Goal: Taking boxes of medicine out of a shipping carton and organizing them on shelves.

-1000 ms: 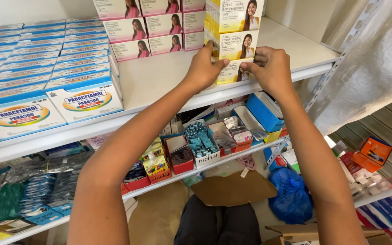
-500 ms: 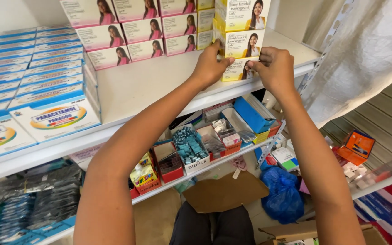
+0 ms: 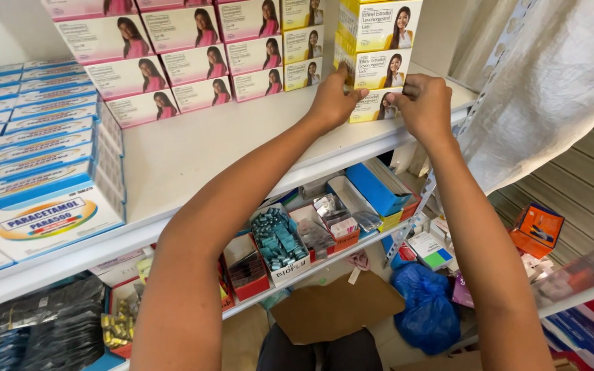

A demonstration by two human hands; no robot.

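We have both hands up at a stack of yellow boxes (image 3: 378,51) near the right end of the white shelf (image 3: 194,148). Our left hand (image 3: 333,102) presses against the stack's left side, its fingers closed flat along the edge of the lower boxes with the thumb pointing toward the other hand. Our right hand (image 3: 424,103) meets it from the right, fingers curled in and pinched on the bottom yellow box (image 3: 372,106), which sits between the two sets of fingertips and touches both. Only a narrow strip of that box's front shows between our thumbs. The rest of the stack rises directly above our fingers; the topmost box runs out of the picture.

Just left of our left fingers, and farther back on the shelf, stand rows of pink boxes (image 3: 173,65). Well to the left of them lie flat blue-and-white boxes (image 3: 42,137) in piles. Below our wrists, on the lower shelf, open red trays (image 3: 269,257) hold blister packs. A blue plastic bag (image 3: 424,306) lies on the floor under our right forearm, beside a sheet of brown cardboard (image 3: 335,306).
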